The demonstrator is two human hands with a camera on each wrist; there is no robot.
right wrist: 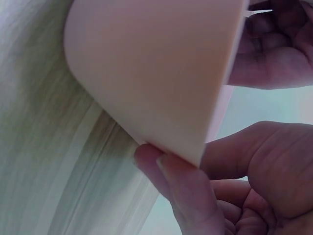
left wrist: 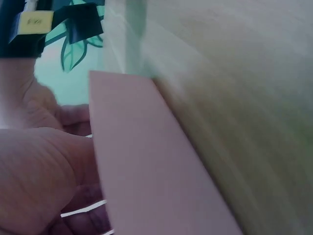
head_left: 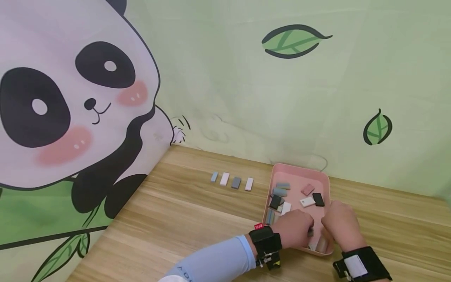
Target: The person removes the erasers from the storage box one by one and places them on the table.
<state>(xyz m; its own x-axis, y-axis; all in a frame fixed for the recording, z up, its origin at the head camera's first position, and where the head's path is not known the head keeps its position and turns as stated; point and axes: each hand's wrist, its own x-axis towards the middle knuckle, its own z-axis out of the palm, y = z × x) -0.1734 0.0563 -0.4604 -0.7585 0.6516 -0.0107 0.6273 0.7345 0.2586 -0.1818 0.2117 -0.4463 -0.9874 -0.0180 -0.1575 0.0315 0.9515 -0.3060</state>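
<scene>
A pink tray point(head_left: 318, 176) holds several small flat blocks, among them a black one point(head_left: 318, 199), a white one point(head_left: 307, 201) and a pink one point(head_left: 307, 189). My left hand point(head_left: 294, 227) is over the tray's near end, with fingers curled downward; a small dark grey block point(head_left: 310, 232) shows at its fingertips, partly hidden. At the tray's right side, my right hand point(head_left: 341, 225) grips the wall. In the right wrist view, the thumb and fingers point(right wrist: 193, 191) pinch the tray's edge point(right wrist: 161, 83). More pale pieces point(head_left: 313, 244) lie between the hands.
Left of the tray, a row of small blocks lies on the wooden table point(head_left: 169, 227): a blue one point(head_left: 214, 177), a white one point(head_left: 224, 179), a grey one point(head_left: 236, 183) and another white one point(head_left: 249, 184). Behind stands a green backdrop point(head_left: 225, 78) with a printed panda point(head_left: 81, 98).
</scene>
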